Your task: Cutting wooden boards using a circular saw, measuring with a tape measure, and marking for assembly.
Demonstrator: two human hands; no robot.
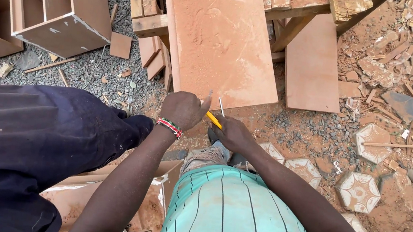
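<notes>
At the centre of the frame the left hand [182,109] rests at the near edge of a long reddish-brown board [220,35], its fingers curled down out of sight, so I cannot tell whether they grip anything. Just right of it the right hand [230,133] has its fingers closed around a yellow pencil [213,119], whose end points toward the left hand. A thin metal strip [221,107] stands up between the two hands, touching the board's near edge. A beaded wristband [170,127] circles the left wrist. A wooden cabinet [57,5] sits in the upper left on gravel, and patterned hexagonal tiles [359,191] lie at the lower right
</notes>
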